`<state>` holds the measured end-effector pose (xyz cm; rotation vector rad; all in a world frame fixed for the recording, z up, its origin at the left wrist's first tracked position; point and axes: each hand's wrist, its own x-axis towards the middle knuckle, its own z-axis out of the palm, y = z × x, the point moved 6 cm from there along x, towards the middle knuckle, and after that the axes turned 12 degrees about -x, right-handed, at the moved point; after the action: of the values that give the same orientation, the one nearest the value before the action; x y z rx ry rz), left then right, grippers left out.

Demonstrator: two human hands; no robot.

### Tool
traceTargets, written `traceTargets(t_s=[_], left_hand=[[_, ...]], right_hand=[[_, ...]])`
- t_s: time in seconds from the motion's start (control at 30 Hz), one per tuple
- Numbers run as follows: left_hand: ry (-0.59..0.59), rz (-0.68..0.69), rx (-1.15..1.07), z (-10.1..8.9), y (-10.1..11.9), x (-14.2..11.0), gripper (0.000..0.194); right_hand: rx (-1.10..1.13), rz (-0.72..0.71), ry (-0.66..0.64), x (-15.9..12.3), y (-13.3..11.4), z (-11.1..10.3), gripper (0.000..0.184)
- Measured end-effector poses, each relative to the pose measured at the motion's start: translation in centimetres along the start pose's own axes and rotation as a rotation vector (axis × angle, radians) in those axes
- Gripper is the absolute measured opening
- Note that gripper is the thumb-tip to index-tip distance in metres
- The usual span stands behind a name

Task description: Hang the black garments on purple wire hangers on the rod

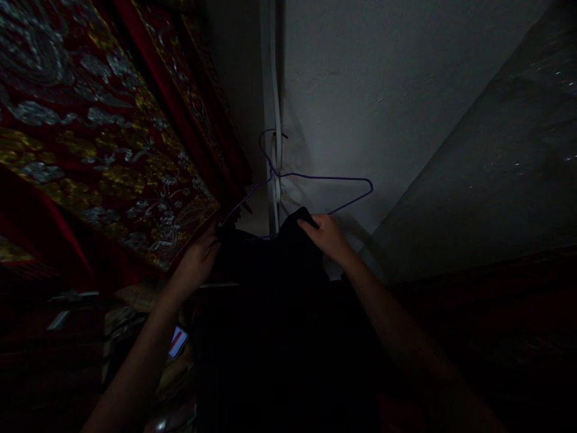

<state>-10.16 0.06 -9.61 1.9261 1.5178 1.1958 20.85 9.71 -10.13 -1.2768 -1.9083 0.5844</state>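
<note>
A purple wire hanger (324, 177) hangs by its hook on a pale vertical strip on the wall. Below it spreads a black garment (279, 288), too dark to tell its exact kind. My right hand (327, 236) pinches the garment's upper right edge, just under the hanger's lower bar. At the hanger's left corner, my left hand (198, 258) is closed around the garment's upper left edge, its fingertips partly lost in shadow. The hanger's left end reaches the cloth by that hand, while its right end stands bare of cloth.
Red cloth with gold and silver embroidery (148, 150) hangs at the left. The pale strip (271, 78) runs down the grey wall (351, 90). A small lit screen (178, 341) lies among dim items at the lower left. Shiny translucent sheeting (509, 168) covers the right side.
</note>
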Motion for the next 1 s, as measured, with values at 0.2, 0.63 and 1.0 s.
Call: traceTargets(t_s=[0.2,0.63,1.0], left_hand=[[0.191,0.253,-0.040,-0.3,5.1,4.4,0.023],[0.137,0.209,-0.098,-1.0,5.7,7.2,0.028],[0.073,0.100,-0.226,-1.8,3.4,8.7,0.032]], right_hand=[[0.120,-0.067,-0.119,-1.8,-1.2,1.3,0.039],[-0.076,-0.110,0.422,0.5,1.7,-10.2,0.059],[0.047,0.018,-0.426,3.2,3.1,-11.5,0.040]])
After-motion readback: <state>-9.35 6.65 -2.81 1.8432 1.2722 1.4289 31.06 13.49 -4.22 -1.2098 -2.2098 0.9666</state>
